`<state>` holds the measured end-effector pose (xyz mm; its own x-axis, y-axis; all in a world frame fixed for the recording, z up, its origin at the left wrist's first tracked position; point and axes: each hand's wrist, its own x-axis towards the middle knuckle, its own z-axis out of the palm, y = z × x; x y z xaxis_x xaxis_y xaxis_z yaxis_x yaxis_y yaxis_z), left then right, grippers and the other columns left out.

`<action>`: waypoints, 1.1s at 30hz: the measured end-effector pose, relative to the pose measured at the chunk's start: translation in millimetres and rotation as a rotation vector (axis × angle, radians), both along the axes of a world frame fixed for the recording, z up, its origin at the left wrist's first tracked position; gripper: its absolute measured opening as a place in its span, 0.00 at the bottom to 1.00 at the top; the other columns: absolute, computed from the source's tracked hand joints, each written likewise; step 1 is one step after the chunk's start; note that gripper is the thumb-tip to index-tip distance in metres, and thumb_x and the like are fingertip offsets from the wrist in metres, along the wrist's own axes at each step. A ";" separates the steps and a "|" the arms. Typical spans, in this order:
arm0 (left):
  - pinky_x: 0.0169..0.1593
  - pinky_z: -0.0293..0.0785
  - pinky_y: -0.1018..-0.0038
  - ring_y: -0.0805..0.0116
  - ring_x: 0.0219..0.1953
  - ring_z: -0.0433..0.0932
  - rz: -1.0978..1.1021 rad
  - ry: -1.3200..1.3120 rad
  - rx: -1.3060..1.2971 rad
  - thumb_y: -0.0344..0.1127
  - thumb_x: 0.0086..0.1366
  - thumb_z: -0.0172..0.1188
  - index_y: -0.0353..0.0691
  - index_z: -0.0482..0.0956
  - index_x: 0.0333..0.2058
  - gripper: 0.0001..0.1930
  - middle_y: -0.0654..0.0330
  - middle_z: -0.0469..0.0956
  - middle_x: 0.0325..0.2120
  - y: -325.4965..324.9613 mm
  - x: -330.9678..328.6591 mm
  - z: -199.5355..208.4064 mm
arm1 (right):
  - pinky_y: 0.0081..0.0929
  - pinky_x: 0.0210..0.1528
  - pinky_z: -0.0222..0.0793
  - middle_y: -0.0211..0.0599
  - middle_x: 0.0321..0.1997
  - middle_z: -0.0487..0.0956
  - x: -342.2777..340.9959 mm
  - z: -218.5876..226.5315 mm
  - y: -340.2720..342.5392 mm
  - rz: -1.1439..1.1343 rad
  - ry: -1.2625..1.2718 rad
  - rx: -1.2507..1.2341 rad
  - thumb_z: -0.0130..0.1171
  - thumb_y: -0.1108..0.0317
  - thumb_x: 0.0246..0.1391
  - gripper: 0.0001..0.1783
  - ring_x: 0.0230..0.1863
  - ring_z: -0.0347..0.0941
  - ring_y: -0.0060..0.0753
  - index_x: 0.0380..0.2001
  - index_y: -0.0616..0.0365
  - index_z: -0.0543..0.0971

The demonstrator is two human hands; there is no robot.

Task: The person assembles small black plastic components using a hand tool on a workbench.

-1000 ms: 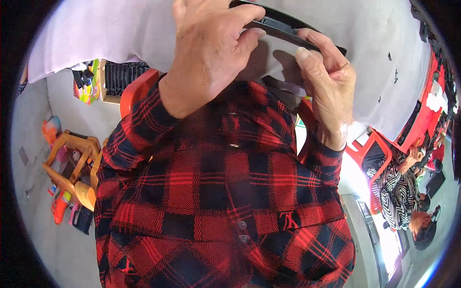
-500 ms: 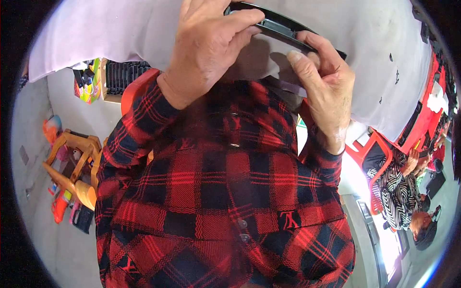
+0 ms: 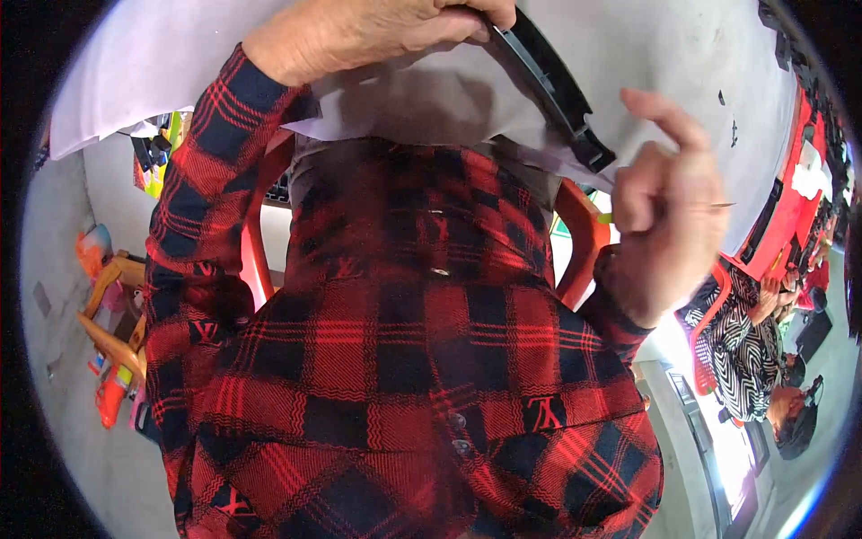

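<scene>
My left hand (image 3: 395, 29) is closed round the upper end of a curved black plastic strip (image 3: 549, 85). The strip has a channel and small clips along it, and its free end slants down toward the right above the pale cloth. Off to the right of it, apart from the strip, is my right hand (image 3: 669, 202), smeared by motion. Its index finger sticks out while the other fingers look curled in. A thin pointed tip and a yellow-green end show at either side of this fist; what they belong to is hidden.
A pale cloth (image 3: 664, 45) covers the table, with small black bits (image 3: 734, 133) on it. At right, a red surface (image 3: 779, 235) bears black parts and white tissue. A person in patterned clothes (image 3: 741, 350) sits beyond. Wooden furniture (image 3: 117, 337) stands at left.
My right hand has let go of the strip and swung down to the right. My left hand has turned the strip, so its free end points lower. My left forearm has swung outward.
</scene>
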<state>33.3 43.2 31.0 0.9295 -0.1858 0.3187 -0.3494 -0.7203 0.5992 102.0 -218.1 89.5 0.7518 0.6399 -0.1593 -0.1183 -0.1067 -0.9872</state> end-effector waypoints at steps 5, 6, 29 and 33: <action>0.60 0.61 0.59 0.60 0.51 0.72 -0.129 -0.186 -0.256 0.32 0.62 0.61 0.43 0.79 0.39 0.06 0.63 0.74 0.38 0.5 3.8 -13.9 | 0.18 0.21 0.46 0.23 0.22 0.60 56.0 5.8 2.4 0.219 0.180 0.471 0.40 0.50 0.76 0.31 0.19 0.49 0.14 0.60 0.74 0.69; 0.61 0.60 0.58 0.58 0.52 0.71 -0.086 -0.083 -0.173 0.38 0.64 0.59 0.42 0.77 0.45 0.12 0.61 0.74 0.39 3.4 3.4 -7.1 | 0.19 0.26 0.51 0.24 0.26 0.62 69.5 -4.9 6.1 0.349 0.230 0.597 0.42 0.53 0.76 0.29 0.23 0.53 0.15 0.59 0.74 0.69; 0.59 0.64 0.56 0.49 0.53 0.65 0.185 -0.062 -0.041 0.36 0.51 0.67 0.40 0.75 0.42 0.19 0.55 0.69 0.42 -10.5 -9.0 -23.6 | 0.24 0.15 0.40 0.24 0.09 0.54 35.2 -32.2 114.1 0.201 0.377 0.512 0.33 0.38 0.75 0.39 0.10 0.43 0.22 0.11 0.50 0.60; 0.59 0.65 0.57 0.50 0.53 0.65 0.138 -0.107 -0.038 0.36 0.51 0.68 0.40 0.76 0.43 0.19 0.55 0.69 0.41 -6.7 -5.5 -25.0 | 0.25 0.16 0.42 0.25 0.09 0.53 36.1 -38.1 115.6 0.200 0.409 0.468 0.32 0.38 0.75 0.39 0.11 0.43 0.23 0.11 0.49 0.60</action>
